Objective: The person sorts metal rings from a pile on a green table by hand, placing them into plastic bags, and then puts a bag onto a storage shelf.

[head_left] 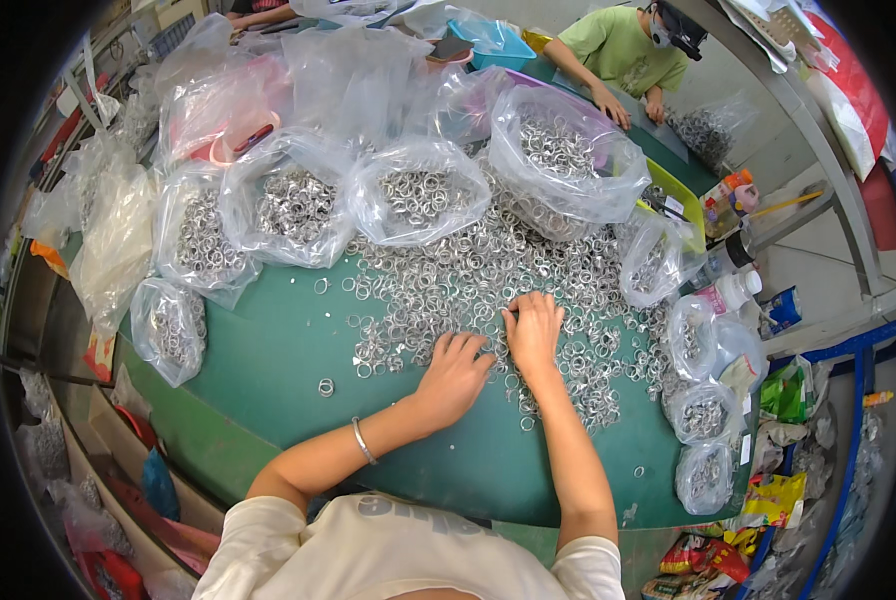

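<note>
A wide heap of small silver metal rings (448,285) lies spread over the green table. My left hand (455,378), with a bangle on its wrist, rests at the near edge of the heap, its fingers slightly bent and apart. Just right of it, my right hand (535,335) reaches farther into the heap, fingers laid over the rings and thumb held away. Both hands touch rings; no ring shows gripped in either, though the fingertips' undersides are hidden. A few rings (326,387) lie loose on the table left of my hands.
Open clear plastic bags of rings (420,195) line the far side, with a larger bag (558,150) in a purple tray. Small bags (703,415) stand along the right edge, near bottles (733,292). Across the table, a person in green (623,50) works.
</note>
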Motion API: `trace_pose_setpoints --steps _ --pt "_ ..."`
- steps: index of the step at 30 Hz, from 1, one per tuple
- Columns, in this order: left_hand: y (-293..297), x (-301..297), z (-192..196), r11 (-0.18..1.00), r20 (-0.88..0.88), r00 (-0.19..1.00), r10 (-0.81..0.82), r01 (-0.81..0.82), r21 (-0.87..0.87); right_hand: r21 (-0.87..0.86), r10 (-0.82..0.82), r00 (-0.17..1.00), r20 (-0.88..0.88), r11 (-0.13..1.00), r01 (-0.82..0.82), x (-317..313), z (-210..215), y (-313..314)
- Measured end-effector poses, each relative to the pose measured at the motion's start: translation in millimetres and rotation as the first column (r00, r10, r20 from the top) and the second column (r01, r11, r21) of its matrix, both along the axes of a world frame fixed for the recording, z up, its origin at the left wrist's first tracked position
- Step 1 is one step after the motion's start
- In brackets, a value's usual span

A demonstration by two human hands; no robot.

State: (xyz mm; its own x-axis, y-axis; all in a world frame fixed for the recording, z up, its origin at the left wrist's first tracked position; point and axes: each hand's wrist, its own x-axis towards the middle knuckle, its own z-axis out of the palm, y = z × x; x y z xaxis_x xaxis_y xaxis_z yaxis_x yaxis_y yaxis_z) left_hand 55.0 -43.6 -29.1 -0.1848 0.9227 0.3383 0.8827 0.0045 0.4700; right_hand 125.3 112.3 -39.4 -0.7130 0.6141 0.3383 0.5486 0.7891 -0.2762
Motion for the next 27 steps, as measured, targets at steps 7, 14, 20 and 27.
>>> trace_pose_setpoints --steps 7,14,20,27 --pt "-1.1 -5.1 3.3 1.000 0.045 0.999 -0.014 0.014 0.005 -0.231 -0.018 0.989 -0.144 0.973 -0.016 22.6 21.8 7.3" --pt "2.2 -4.0 0.6 0.998 0.036 0.999 -0.003 0.005 -0.061 0.082 0.108 0.918 -0.381 0.993 -0.083 54.9 102.2 24.1" --pt "-4.3 -6.3 -3.9 0.993 0.083 0.996 0.016 -0.006 -0.121 0.312 0.104 0.606 -0.789 0.917 0.249 19.4 178.3 120.4" --pt "-2.2 -4.2 -7.9 0.997 0.078 0.997 0.007 -0.001 -0.075 -0.182 -0.128 0.785 -0.606 0.983 0.020 -49.8 150.3 218.7"
